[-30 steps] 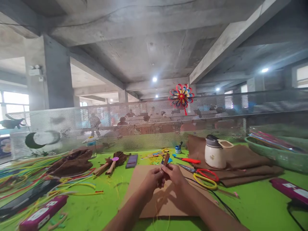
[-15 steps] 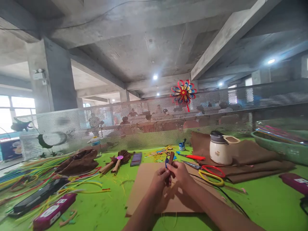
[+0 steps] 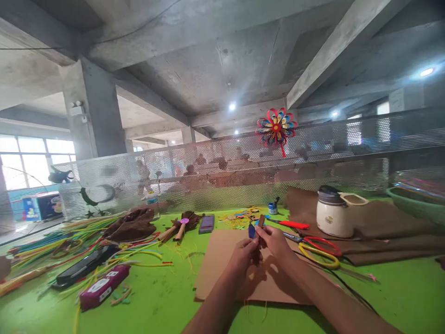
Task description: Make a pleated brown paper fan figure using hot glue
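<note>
Above a tan cardboard sheet [image 3: 219, 260], my two hands meet. My left hand [image 3: 246, 253] has its fingers closed at the lower end of a narrow brown strip [image 3: 260, 221]. The fingers of my right hand [image 3: 273, 239] pinch the same strip, whose top end sticks up past them. A small dark blue piece [image 3: 251, 230] shows just left of the strip, at my left fingertips; which hand holds it is hard to tell. The undersides of the fingers are in shadow.
Scissors with red and yellow handles [image 3: 319, 254], a red-handled tool [image 3: 295, 225] and a white jug [image 3: 334, 218] on brown cloth [image 3: 375, 232] lie right. Colored stems [image 3: 45, 239], a purple block [image 3: 104, 286] and a dark phone-like object [image 3: 85, 266] lie left.
The camera view has turned to the left, so the table items appear shifted right. Both hands stay together on the brown strip, and the blue piece shows more clearly.
</note>
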Demonstrator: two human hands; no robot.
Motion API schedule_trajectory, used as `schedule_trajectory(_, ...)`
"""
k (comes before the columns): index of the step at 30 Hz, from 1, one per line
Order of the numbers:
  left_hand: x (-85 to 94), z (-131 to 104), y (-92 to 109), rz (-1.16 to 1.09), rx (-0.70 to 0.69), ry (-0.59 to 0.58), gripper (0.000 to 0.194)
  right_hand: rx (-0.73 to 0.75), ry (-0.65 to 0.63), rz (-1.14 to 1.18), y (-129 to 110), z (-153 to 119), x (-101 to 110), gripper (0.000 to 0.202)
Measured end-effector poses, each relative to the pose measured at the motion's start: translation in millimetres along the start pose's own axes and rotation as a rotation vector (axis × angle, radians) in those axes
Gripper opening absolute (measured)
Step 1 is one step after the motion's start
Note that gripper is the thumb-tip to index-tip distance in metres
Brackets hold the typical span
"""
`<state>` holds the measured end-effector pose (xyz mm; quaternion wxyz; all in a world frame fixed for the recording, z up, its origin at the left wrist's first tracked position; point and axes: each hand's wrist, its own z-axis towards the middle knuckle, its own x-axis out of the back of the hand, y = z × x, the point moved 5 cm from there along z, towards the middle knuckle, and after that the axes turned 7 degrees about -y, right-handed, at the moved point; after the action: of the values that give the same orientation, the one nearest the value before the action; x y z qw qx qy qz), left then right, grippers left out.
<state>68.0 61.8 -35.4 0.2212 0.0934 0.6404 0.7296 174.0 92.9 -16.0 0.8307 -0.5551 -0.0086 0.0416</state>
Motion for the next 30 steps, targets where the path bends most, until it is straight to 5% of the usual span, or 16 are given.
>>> schedule_trajectory(17,3.5,1.4,3.4,0.032,-0.06,0.023,0.042,0.008,-0.08,0.071,-1.8,-3.8,-5.9,0.044)
schedule_trajectory(30,-3.7,3.4,8.6,0.056,-0.053,-0.044,0.033,0.029,0.019,-0.014,-1.6,-2.2,0.2,0.034)
